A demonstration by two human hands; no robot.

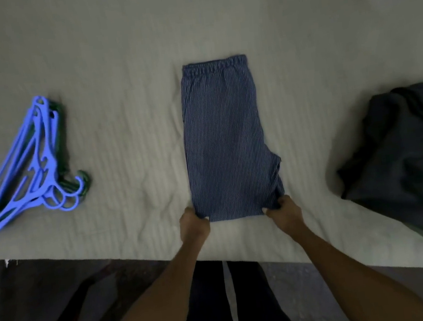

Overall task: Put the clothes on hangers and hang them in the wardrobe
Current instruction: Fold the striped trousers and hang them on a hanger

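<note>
Pinching the striped shorts (225,143) at the bottom corners, left hand (194,224) and right hand (284,211) both gripping, hangers (34,164) lying well left of them.

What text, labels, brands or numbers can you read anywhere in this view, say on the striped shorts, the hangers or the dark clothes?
None can be read.
Striped shorts: only white pinstripes show, no tag or print.
Blue hangers: no moulded lettering visible; the picture is too dim and soft to tell.
Dark clothes pile: no label shows.
Bed cover: plain.
</note>
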